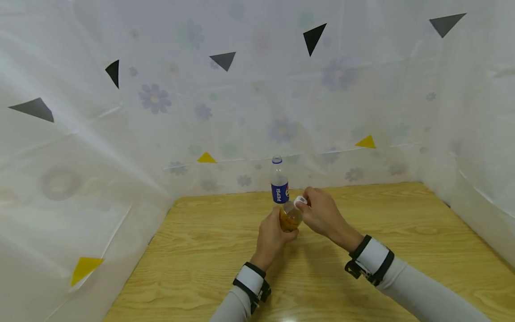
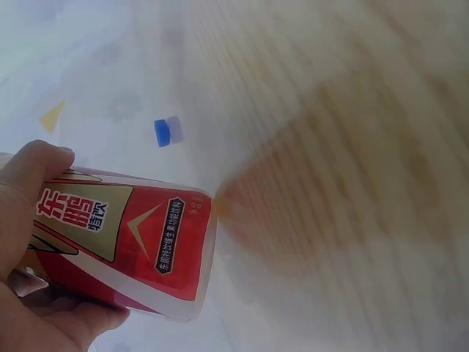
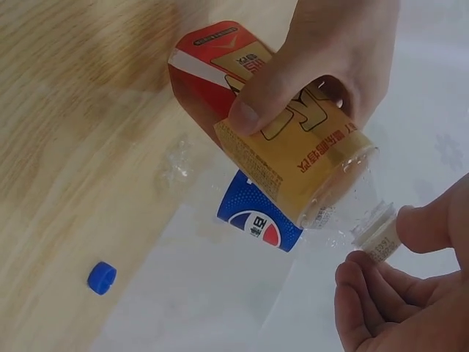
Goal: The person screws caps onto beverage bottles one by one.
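Left hand (image 1: 271, 235): we see it wrapped around the red-label bottle (image 3: 271, 139), held tilted above the wooden table (image 1: 402, 232).
Right hand (image 1: 322, 214): its fingertips pinch the white cap (image 3: 377, 238) at the neck.
Pepsi bottle (image 1: 279, 185): it stands just behind, without its blue cap (image 3: 102, 278).
Handling: we judge the bottle light, thin and easy to squeeze, so we hold the labelled middle.

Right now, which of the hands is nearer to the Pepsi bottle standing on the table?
Right. The right hand pinches the drink bottle's cap just beside the Pepsi bottle; the left hand grips the drink bottle lower, in front of it.
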Tool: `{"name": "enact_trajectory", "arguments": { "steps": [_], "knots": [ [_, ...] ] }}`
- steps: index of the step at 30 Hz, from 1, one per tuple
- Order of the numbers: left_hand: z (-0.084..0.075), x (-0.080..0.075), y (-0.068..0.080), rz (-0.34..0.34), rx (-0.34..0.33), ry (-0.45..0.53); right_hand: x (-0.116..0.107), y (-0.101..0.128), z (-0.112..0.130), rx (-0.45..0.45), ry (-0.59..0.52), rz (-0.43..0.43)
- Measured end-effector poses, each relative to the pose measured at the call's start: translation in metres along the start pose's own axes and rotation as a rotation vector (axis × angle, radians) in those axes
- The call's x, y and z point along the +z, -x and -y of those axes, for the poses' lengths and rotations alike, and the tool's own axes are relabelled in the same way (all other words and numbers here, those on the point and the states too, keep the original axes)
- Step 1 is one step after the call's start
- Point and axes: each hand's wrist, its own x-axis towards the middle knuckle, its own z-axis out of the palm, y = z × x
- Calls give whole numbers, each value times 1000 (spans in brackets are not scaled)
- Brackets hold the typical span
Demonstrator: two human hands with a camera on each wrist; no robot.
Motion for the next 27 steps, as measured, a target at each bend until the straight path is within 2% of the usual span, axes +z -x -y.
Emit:
{"name": "enact_trajectory", "arguments": {
  "steps": [8,15,20,27],
  "knots": [
    [-1,-1,-1,-4,-9,-21,-1,2,1,-50,12,-9],
    [-2,-2,-1,2,-19,-25,-4,4,2,-18,14,42],
    [-3,-3,0,1,-22,-21,-6,6,1,-17,1,33],
    [-1,-2,0,-11,-19,-9,-3,6,1,-83,6,32]
  ]
}}
